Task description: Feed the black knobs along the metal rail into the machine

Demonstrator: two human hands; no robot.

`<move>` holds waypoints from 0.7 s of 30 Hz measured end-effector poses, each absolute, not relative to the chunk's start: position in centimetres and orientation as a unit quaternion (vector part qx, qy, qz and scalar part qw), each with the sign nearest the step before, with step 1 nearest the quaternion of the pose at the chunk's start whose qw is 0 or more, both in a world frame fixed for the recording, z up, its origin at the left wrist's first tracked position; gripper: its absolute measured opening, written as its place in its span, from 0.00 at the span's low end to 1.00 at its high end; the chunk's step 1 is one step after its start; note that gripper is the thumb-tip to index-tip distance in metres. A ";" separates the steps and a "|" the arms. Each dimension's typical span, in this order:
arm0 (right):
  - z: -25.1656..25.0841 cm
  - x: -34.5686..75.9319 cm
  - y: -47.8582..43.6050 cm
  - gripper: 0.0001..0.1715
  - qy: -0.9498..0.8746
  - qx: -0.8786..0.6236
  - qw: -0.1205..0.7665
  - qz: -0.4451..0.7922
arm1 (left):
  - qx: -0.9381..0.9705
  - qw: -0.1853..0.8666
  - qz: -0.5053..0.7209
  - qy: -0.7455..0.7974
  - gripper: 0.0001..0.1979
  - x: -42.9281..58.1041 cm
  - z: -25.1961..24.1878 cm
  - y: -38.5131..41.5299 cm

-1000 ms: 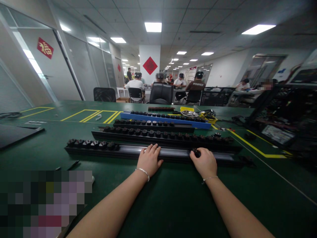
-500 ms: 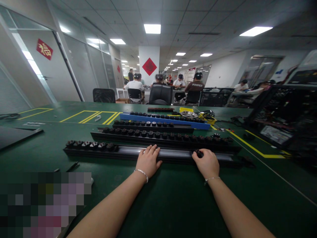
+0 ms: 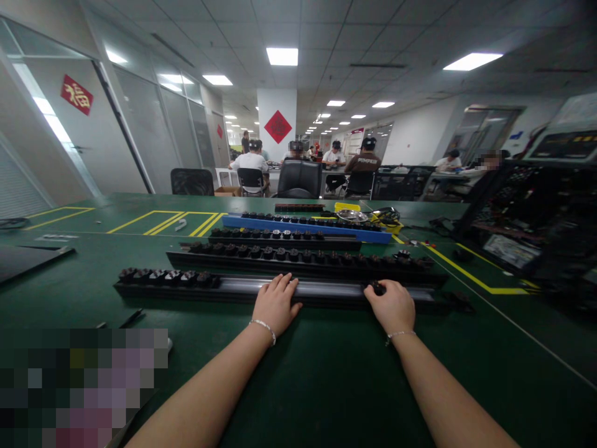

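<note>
A long black rail [image 3: 326,289] lies across the table in front of me, with a pale shiny channel along its top. Several small black socket-like modules [image 3: 165,277] sit in its left end. My left hand [image 3: 275,305] rests on the middle of the rail, palm down, fingers stretched out and holding nothing. Further right, my right hand [image 3: 390,306] pinches a small round black module [image 3: 375,287] at the channel. Its underside is hidden, so whether it is seated in the channel cannot be told.
Behind are another black rail [image 3: 303,261] full of modules, a shorter one [image 3: 336,242] and a blue rail [image 3: 373,234]. A metal dish [image 3: 352,216] and yellow tray [image 3: 347,206] stand beyond. Dark equipment [image 3: 508,218] fills the right side. People sit at far tables.
My right hand has slid slightly right along the rail with the black module. My left hand stays in place on the rail. The whole view has shifted a little.
</note>
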State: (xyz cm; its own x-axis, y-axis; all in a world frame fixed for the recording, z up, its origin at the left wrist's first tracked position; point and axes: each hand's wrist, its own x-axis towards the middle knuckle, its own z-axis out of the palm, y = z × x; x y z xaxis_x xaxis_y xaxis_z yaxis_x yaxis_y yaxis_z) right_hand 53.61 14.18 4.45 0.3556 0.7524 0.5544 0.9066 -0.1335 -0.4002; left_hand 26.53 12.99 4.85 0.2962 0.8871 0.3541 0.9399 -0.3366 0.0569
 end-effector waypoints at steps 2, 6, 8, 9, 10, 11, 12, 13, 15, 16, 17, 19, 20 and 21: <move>4.5 53.7 14.2 0.19 -0.552 -0.747 0.351 -0.112 | -0.801 0.080 -0.161 -0.571 0.26 26.5 4.9 13.0; 4.6 54.0 14.1 0.19 -0.547 -0.751 0.353 -0.110 | -0.801 0.082 -0.163 -0.570 0.27 26.5 4.8 13.0; 4.6 54.1 14.1 0.19 -0.544 -0.752 0.355 -0.112 | -0.801 0.083 -0.166 -0.569 0.27 26.5 4.8 13.0; 4.6 54.2 14.1 0.19 -0.542 -0.754 0.354 -0.113 | -0.801 0.083 -0.167 -0.569 0.27 26.4 4.7 13.0; 4.6 54.3 14.1 0.19 -0.541 -0.755 0.353 -0.115 | -0.801 0.082 -0.168 -0.568 0.27 26.4 4.7 13.0; 4.6 54.4 14.1 0.19 -0.541 -0.756 0.351 -0.115 | -0.801 0.080 -0.168 -0.568 0.26 26.4 4.7 13.1; 4.6 54.5 14.1 0.19 -0.541 -0.757 0.350 -0.114 | -0.801 0.079 -0.167 -0.569 0.26 26.4 4.7 13.1; 4.6 54.7 14.1 0.19 -0.539 -0.758 0.349 -0.113 | -0.801 0.077 -0.167 -0.569 0.26 26.4 4.7 13.1; 4.7 54.9 14.1 0.20 -0.535 -0.763 0.347 -0.110 | -0.801 0.076 -0.166 -0.570 0.26 26.5 4.7 13.1; 4.7 55.0 14.1 0.20 -0.532 -0.765 0.345 -0.107 | -0.801 0.076 -0.167 -0.570 0.26 26.5 4.7 13.1; 4.8 55.1 14.1 0.20 -0.531 -0.768 0.343 -0.104 | -0.801 0.077 -0.167 -0.570 0.26 26.5 4.7 13.1; 4.9 55.2 14.1 0.21 -0.530 -0.772 0.337 -0.100 | -0.801 0.078 -0.167 -0.570 0.26 26.5 4.7 13.1; 4.9 55.2 14.1 0.21 -0.529 -0.773 0.335 -0.099 | -0.801 0.078 -0.166 -0.570 0.26 26.5 4.7 13.1; 5.0 55.3 14.1 0.21 -0.528 -0.774 0.334 -0.099 | -0.800 0.077 -0.165 -0.571 0.26 26.5 4.8 13.1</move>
State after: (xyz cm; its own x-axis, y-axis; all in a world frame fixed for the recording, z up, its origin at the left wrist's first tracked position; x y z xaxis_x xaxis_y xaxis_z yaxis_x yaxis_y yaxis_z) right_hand 55.28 14.08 4.96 0.4226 0.7520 0.5059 0.8841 -0.2192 -0.4127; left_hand 26.46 13.05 4.76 0.2931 0.8889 0.3521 0.9396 -0.3358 0.0656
